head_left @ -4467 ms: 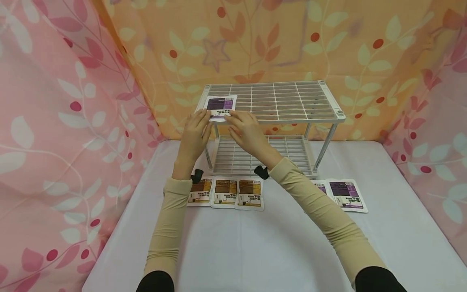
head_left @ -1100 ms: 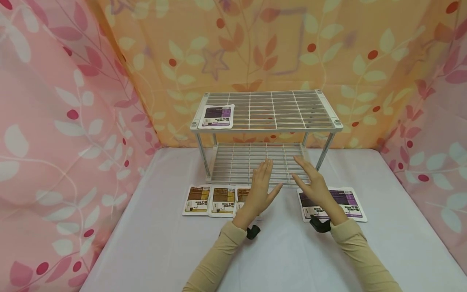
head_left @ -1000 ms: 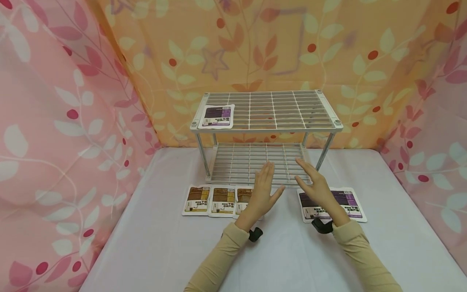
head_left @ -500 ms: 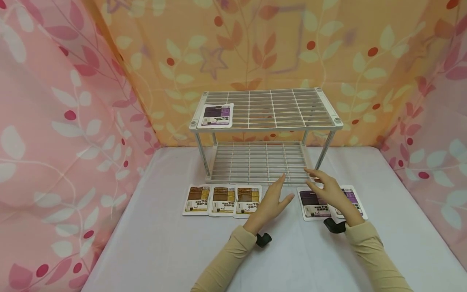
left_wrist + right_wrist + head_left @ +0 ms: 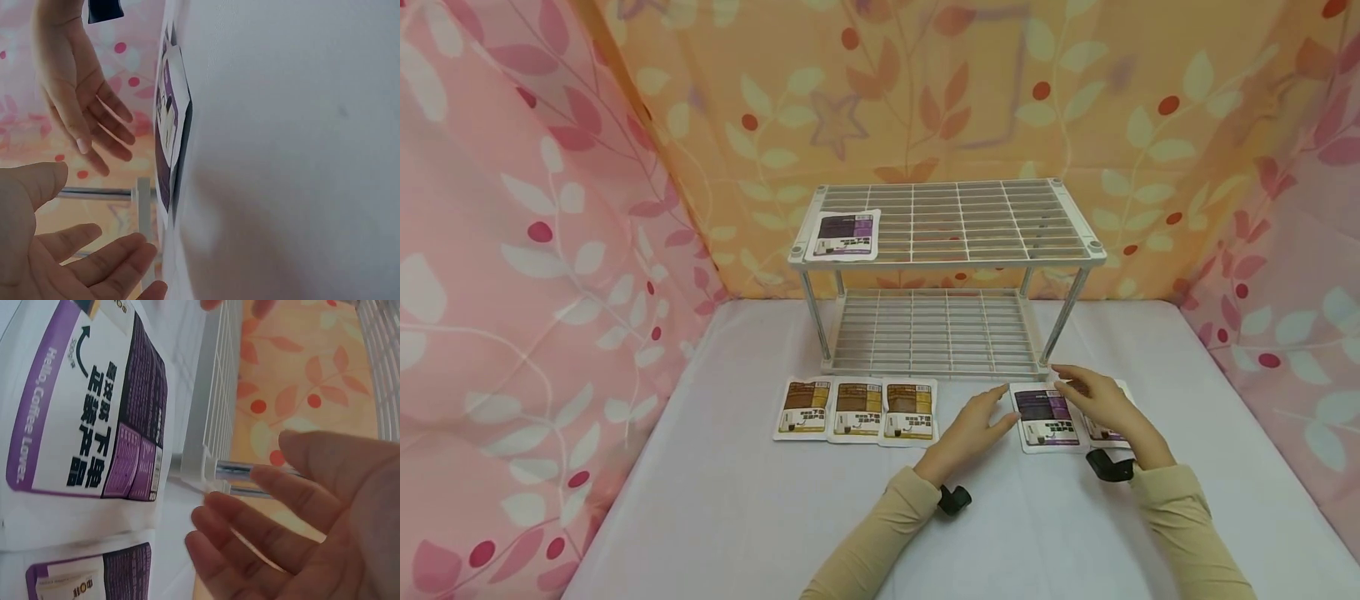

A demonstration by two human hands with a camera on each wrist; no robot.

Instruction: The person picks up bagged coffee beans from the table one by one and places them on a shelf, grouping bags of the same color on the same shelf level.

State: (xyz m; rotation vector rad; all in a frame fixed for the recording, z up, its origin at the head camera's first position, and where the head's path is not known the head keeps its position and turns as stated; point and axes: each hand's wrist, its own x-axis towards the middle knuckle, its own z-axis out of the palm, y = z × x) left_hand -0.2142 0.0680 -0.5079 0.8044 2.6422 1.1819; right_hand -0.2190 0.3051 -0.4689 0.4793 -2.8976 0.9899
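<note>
Here both the left hand (image 5: 973, 423) and right hand (image 5: 1097, 400) hover with relaxed fingers, holding nothing, beside the purple packet (image 5: 1043, 415) on the table (image 5: 760, 500).

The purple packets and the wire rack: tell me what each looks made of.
Purple packets: seemingly glossy printed plastic or foil film, with flat sealed white borders and a slight sheen in the right wrist view. Wire rack: likely metal, with thin white-coated grid wires and shiny chrome-like legs.
</note>
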